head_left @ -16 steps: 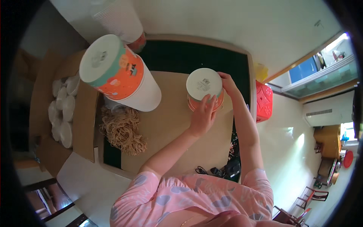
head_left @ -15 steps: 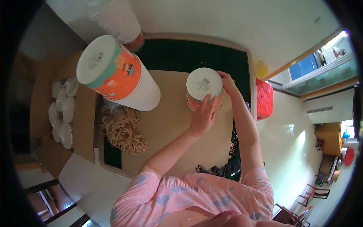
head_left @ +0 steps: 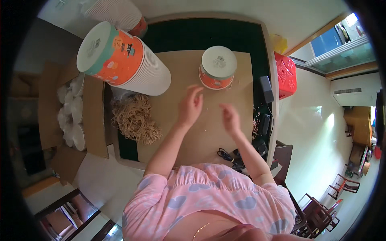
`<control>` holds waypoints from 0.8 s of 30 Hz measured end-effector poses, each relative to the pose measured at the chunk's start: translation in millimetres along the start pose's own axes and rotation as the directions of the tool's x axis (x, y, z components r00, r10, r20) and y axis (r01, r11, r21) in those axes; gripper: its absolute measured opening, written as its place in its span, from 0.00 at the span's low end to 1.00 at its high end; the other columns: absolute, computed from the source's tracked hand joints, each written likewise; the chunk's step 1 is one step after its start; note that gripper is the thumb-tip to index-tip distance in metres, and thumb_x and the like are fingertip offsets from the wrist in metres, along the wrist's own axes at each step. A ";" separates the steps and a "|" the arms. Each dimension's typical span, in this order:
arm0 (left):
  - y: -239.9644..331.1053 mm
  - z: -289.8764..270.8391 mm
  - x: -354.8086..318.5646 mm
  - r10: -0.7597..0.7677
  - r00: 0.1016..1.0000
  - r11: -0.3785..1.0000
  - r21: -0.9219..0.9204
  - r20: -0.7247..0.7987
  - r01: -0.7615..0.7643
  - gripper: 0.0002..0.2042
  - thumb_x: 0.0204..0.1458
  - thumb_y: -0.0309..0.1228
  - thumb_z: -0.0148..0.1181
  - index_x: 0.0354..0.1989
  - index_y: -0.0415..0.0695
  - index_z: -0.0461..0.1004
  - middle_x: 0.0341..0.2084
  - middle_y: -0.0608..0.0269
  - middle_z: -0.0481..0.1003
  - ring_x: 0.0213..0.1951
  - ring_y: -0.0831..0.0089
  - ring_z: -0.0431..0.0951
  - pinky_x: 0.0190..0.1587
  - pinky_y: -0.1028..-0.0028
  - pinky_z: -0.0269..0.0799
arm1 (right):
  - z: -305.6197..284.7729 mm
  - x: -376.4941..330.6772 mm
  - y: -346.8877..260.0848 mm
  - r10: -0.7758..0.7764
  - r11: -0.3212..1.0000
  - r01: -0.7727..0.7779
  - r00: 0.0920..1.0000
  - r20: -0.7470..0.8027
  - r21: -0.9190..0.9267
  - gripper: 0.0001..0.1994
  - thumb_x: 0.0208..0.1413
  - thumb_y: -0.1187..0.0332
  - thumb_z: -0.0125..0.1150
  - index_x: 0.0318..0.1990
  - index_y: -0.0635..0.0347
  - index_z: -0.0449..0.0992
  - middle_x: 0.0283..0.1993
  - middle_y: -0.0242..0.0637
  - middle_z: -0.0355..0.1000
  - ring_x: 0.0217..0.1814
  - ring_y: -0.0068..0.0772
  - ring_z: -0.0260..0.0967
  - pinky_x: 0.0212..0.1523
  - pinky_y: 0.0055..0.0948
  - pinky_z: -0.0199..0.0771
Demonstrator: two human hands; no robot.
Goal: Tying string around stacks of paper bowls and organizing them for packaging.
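Note:
A short stack of paper buckets, orange and green with a white base on top, stands upside down on the brown cardboard sheet. Both hands are apart from it. My left hand hovers just below and left of the stack, empty, its fingers loosely bent and somewhat blurred. Over the cardboard below the stack, my right hand is also empty, fingers half curled and smeared by motion. A much taller stack of the same inverted buckets rises to the left. Beside its foot lies a tangled heap of tan twine.
An open cardboard box with several white round items is at the left. Another bucket stack stands behind. A black power adapter and cables lie at the right and near edges. A red stool stands beyond the table.
Both hands have let go of the short bucket stack and drawn back toward me. The view has shifted, so the table's things sit higher in the picture.

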State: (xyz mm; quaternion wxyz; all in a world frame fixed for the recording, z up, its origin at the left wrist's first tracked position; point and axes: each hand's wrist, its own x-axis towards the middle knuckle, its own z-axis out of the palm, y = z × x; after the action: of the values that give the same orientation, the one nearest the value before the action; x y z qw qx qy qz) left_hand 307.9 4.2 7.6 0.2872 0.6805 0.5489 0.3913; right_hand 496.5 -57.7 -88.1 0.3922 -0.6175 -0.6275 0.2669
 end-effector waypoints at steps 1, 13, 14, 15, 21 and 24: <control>-18.6 -9.1 -19.0 -0.006 1.000 1.000 0.023 -0.014 0.006 0.12 0.50 0.20 0.56 0.44 0.43 0.71 0.47 0.58 0.69 0.24 0.76 0.74 0.26 0.80 0.70 | 14.3 -14.5 -19.2 -0.042 0.997 0.051 0.987 0.154 -0.059 0.17 0.52 0.77 0.50 0.51 0.58 0.72 0.53 0.43 0.68 0.57 0.40 0.65 0.57 0.36 0.64; -78.9 -119.0 -195.5 -0.286 0.958 0.954 0.084 -0.024 0.287 0.07 0.51 0.20 0.56 0.39 0.41 0.73 0.42 0.59 0.70 0.35 0.74 0.74 0.30 0.81 0.72 | -25.2 -63.5 30.2 0.258 0.626 -0.122 0.965 0.057 -0.770 0.29 0.52 0.63 0.53 0.62 0.62 0.57 0.66 0.45 0.54 0.70 0.42 0.47 0.65 0.50 0.49; -82.6 -126.5 -197.4 -0.320 0.947 0.942 0.093 -0.032 0.321 0.07 0.51 0.20 0.56 0.39 0.41 0.73 0.41 0.60 0.70 0.33 0.74 0.74 0.30 0.81 0.72 | -26.4 -69.8 28.9 0.257 0.619 -0.121 0.965 0.055 -0.776 0.29 0.52 0.63 0.53 0.62 0.62 0.57 0.66 0.45 0.54 0.70 0.42 0.47 0.65 0.50 0.49; -82.7 -133.4 -195.7 -0.261 0.964 0.957 0.118 -0.056 0.266 0.07 0.53 0.22 0.55 0.40 0.41 0.73 0.39 0.61 0.71 0.30 0.75 0.74 0.30 0.80 0.71 | -28.0 -77.9 19.3 0.219 0.626 -0.073 0.972 0.086 -0.776 0.29 0.52 0.62 0.54 0.62 0.61 0.58 0.66 0.46 0.54 0.70 0.42 0.47 0.65 0.47 0.49; -66.8 -140.9 -169.8 -0.223 0.972 0.971 0.070 -0.079 0.228 0.07 0.51 0.22 0.57 0.40 0.42 0.73 0.36 0.61 0.71 0.24 0.76 0.72 0.28 0.78 0.70 | 48.6 -122.4 -39.9 -0.074 0.789 0.396 0.821 0.566 -0.471 0.29 0.56 0.57 0.50 0.64 0.59 0.57 0.68 0.39 0.51 0.72 0.39 0.43 0.68 0.46 0.45; -49.6 -148.3 -165.0 -0.179 0.981 0.981 0.065 -0.078 0.184 0.07 0.52 0.23 0.56 0.40 0.42 0.73 0.36 0.61 0.71 0.24 0.76 0.72 0.28 0.78 0.71 | 37.8 -118.7 -25.1 -0.003 0.728 0.388 0.826 0.563 -0.566 0.29 0.58 0.56 0.46 0.64 0.59 0.56 0.68 0.39 0.51 0.72 0.37 0.44 0.67 0.43 0.45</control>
State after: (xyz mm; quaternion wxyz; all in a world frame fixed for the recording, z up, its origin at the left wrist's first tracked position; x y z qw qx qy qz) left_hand 141.3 -150.3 9.4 0.2770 0.6229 0.6325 0.3677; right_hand 442.9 -171.3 -107.6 -0.0113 -0.5448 -0.8264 0.1417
